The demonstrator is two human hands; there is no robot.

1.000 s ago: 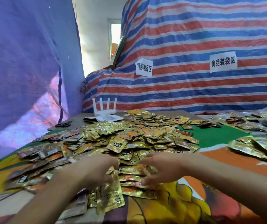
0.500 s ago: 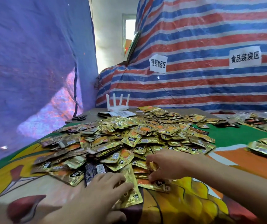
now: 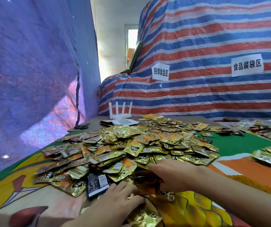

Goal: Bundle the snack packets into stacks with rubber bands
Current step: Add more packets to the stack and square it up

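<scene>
Light, slick foil snack packets (image 3: pixel 139 145), heaped on the worktop (image 3: pixel 238 145) on the near side of the router (image 3: pixel 120 112), will likely slide unless squared and pinched across their flat edges; the left hand (image 3: pixel 115 205) rests near-straight fingers on some, and the right hand (image 3: pixel 172 176) curls its fingers among blurred ones, hold unclear.

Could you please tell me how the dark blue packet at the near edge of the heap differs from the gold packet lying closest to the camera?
The dark blue packet is navy with a white label; the gold packet is shiny foil. The dark blue packet lies at the edge of the heap, left of the left hand; the gold packet lies nearer the camera, right of that hand's wrist. Both are flat pouches.
</scene>
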